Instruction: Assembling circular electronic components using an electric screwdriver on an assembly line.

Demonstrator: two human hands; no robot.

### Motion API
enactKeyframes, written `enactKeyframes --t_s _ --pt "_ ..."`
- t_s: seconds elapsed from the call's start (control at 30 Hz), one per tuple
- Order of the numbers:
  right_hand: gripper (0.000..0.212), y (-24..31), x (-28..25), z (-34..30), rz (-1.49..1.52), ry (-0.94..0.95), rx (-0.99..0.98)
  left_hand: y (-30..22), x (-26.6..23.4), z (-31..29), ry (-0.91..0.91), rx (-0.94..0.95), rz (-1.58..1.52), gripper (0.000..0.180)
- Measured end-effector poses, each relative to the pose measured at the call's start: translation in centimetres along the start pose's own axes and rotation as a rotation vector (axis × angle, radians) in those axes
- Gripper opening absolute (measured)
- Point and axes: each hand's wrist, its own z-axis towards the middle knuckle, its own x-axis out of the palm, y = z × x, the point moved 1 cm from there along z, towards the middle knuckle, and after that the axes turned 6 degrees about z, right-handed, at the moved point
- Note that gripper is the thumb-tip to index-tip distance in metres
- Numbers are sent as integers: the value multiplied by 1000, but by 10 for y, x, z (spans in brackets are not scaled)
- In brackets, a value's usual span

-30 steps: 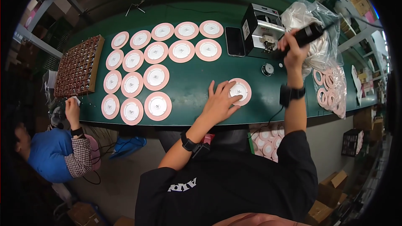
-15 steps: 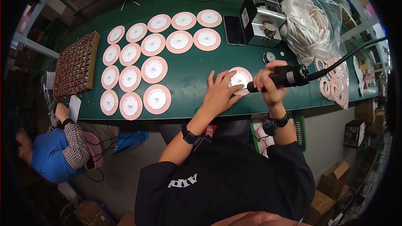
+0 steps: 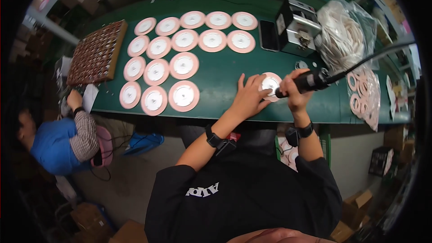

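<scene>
Pink and white disc (image 3: 271, 81), one, round, flat: pink outer band, smooth white centre; right of centre in the frame, on the green tabletop (image 3: 220, 72). It lies beneath the fingertips of the left hand (image 3: 250, 96), which covers its left and lower portion.

Left hand: fingers apart, palm down, laid on the disc and the tabletop beside it. Black strap (image 3: 215, 139) at the wrist.

Right hand (image 3: 294, 92): fingers closed around a black power tool (image 3: 311, 81), cylindrical, dark-bodied, tilted, its nose toward the disc's lower right edge; whether the tip touches cannot be told. Thick black cable (image 3: 355, 65), running to the upper right.

Round metal part (image 3: 300, 65), one, just above the right hand, partly hidden.

Pink-banded discs (image 3: 184, 96), sixteen, of like pattern, laid face up in rows, upper left to centre of the frame.

Phone (image 3: 269, 36), dark, glossy, rectangular; left of a boxy metal machine (image 3: 298, 27), black and grey, upper right.

Clear plastic bag (image 3: 344, 36), crinkled, filled with white pieces, upper right. Below it, a second clear bag (image 3: 360, 94) of pink rings.

Gridded tray (image 3: 118, 50), brown, many small compartments, upper left. Under its lower edge, a white sheet (image 3: 90, 96) near a co-worker's checked sleeve (image 3: 84, 137).

Green crate (image 3: 327, 146), plastic, slatted, below the table edge, lower right.
</scene>
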Motion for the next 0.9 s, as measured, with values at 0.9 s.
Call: enactKeyframes --t_s 0.9 --pt "29 71 -14 -42 252 -121 -144 50 -85 -68 -100 -488 491 59"
